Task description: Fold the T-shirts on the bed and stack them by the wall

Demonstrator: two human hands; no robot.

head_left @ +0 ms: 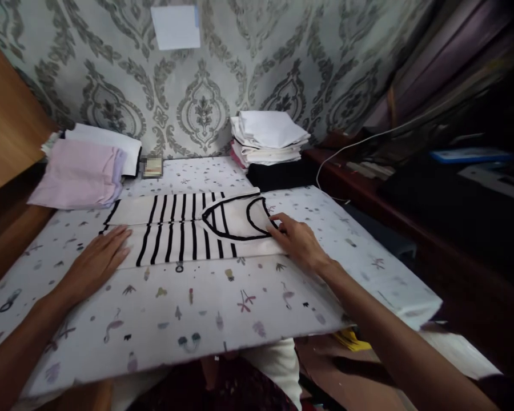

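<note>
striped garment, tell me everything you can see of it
The striped garment is white and black, with black trim around its V-shaped neckline. It looks like soft knit and lies flat on the patterned tablecloth, neckline to the right. The left hand touches its hem end, the right hand its neck end.

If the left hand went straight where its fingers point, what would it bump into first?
The striped garment: the left hand seems to touch it already. Sliding on, it would probably cross the black stripes next, though depth is hard to judge.
</note>
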